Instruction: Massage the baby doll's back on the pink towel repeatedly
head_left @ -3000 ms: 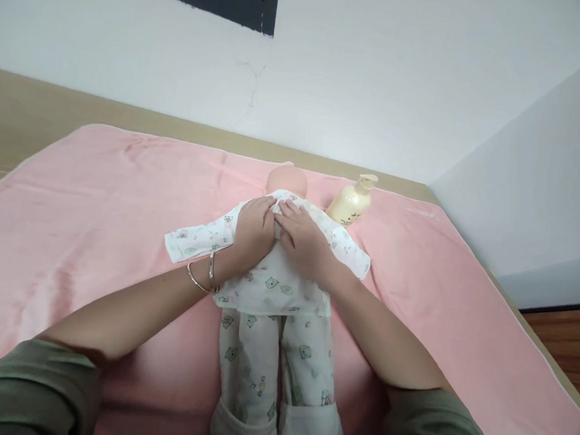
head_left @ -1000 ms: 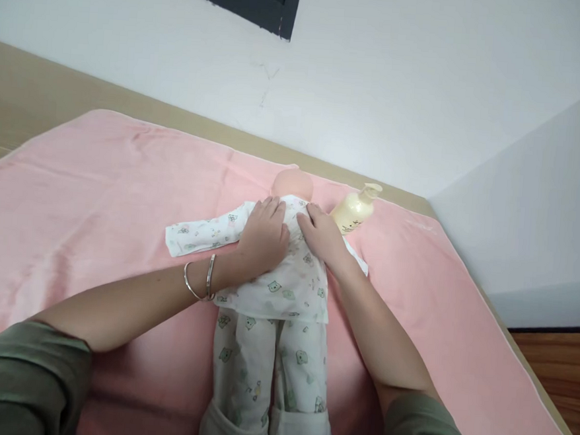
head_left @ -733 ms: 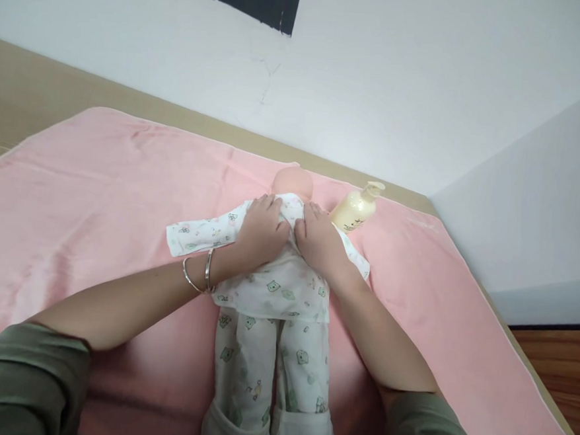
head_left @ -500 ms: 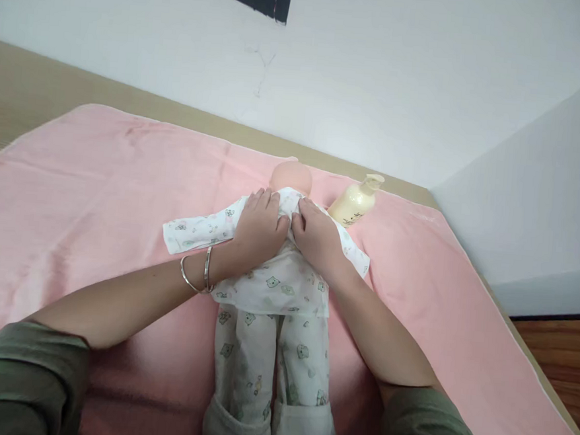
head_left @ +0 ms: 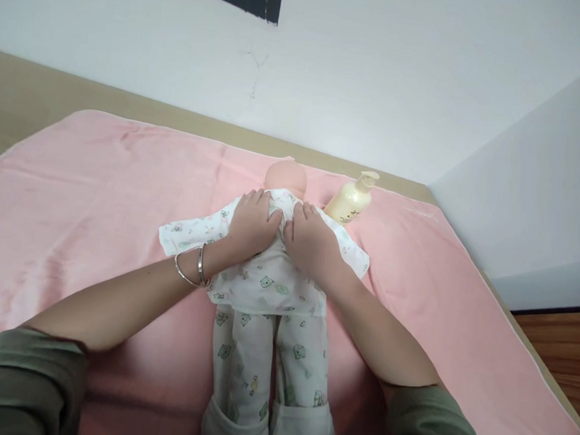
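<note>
the left hand [head_left: 253, 227] and right hand [head_left: 312, 244] have spread their fingertips apart; from here i see both palm-down, unclenched, on the doll [head_left: 269, 287] beneath them, pump bottle [head_left: 349, 204] just beyond the right.

Was fairly bright, with soft light on the smooth white wall [head_left: 354, 83] beyond the wide pink cloth sheet [head_left: 122, 199]. Sank into red shadow at the sheet's near end, greying the legs of the doll in white printed clothes [head_left: 269, 292]. Caught sheen on the pale-yellow plastic pump bottle [head_left: 348, 202] near the sheet's far edge, with lettering too soft to read. Stretched toward the sheet's sides.
</note>
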A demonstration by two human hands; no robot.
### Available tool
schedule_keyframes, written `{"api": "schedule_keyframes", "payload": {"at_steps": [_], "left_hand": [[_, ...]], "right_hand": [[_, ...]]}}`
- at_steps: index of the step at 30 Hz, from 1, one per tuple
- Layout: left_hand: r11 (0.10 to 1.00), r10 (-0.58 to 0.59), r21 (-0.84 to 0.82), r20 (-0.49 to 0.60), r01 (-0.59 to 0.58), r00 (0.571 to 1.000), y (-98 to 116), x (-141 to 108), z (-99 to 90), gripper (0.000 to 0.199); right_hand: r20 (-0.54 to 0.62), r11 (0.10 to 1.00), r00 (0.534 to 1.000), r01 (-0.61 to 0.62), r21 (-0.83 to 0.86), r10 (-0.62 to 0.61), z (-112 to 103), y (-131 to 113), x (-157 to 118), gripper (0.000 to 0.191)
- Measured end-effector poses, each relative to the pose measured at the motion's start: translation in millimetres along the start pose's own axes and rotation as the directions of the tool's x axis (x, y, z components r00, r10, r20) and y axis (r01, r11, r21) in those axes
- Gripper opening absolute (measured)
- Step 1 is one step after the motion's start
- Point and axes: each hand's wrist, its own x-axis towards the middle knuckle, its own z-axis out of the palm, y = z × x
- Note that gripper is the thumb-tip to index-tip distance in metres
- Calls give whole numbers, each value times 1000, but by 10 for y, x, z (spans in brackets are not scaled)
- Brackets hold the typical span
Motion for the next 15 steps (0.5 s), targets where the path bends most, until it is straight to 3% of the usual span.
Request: {"api": "schedule_keyframes", "payload": {"at_steps": [4,9,12,15], "left_hand": [[997,57,51,-86,-53,995,68,-124,4,39],[990,133,44,-74,-130,988,187,-330,-16,46],[993,115,24,-103,-113,988,187,-316,-19,47],[999,54,0,-50,-54,997,129,-192,-36,41]], "right_hand": [[48,992,994,-103,80,99,-22,36,75,38],[126,969,972,-216,117,201,-56,174,243,32],[144,969,969,-218,115,201,-62,199,263,34],[139,984,979,-162,69,151,-65,164,234,36]]}}
